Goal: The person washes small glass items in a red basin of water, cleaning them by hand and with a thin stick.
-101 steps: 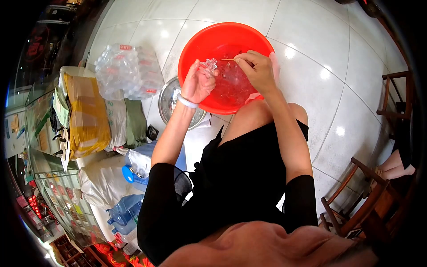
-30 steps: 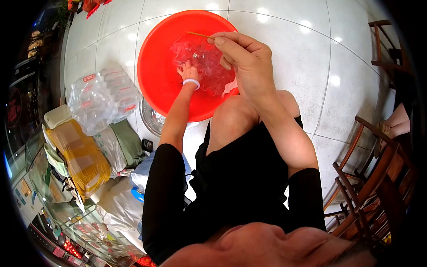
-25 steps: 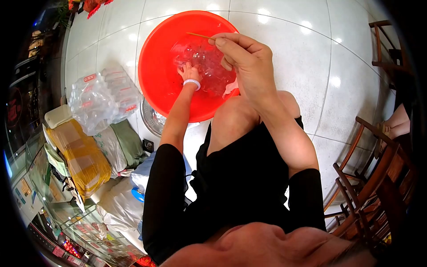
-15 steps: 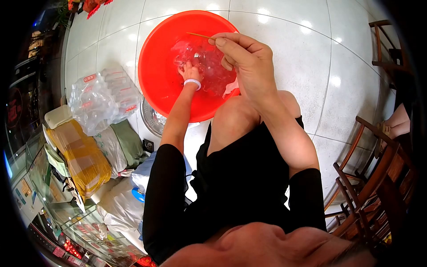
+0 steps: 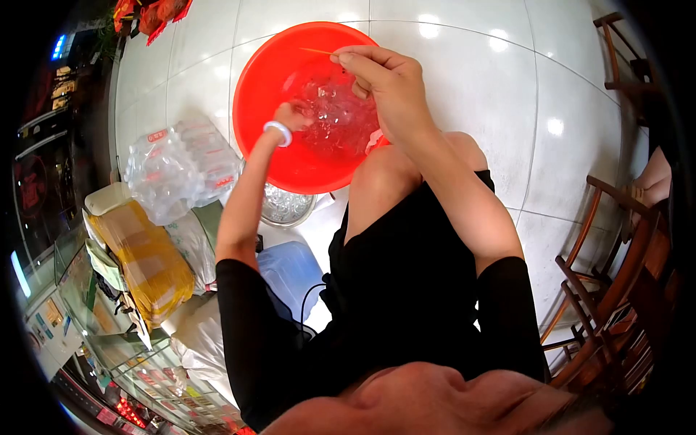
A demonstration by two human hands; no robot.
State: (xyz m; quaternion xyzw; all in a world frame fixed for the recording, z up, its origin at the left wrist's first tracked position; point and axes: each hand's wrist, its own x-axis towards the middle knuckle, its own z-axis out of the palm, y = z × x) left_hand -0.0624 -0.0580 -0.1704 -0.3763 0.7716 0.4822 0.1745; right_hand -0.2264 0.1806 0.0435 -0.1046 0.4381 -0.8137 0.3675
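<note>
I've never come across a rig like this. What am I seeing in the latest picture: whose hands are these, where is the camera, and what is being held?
There is no machine here: these are a person's own bare hands. One head-worn camera looks forward and down, so the wearer's black clothing fills the lower middle and the edges curve.

The right hand pinches a thin stick above the red basin. The left hand, with a white band at its wrist, is at the clear, shiny contents of the basin; whether it grips anything is too blurred to tell.

The basin stands on a tiled floor. Near it are a metal bowl, a clear plastic bundle and a yellow-taped parcel.
</note>
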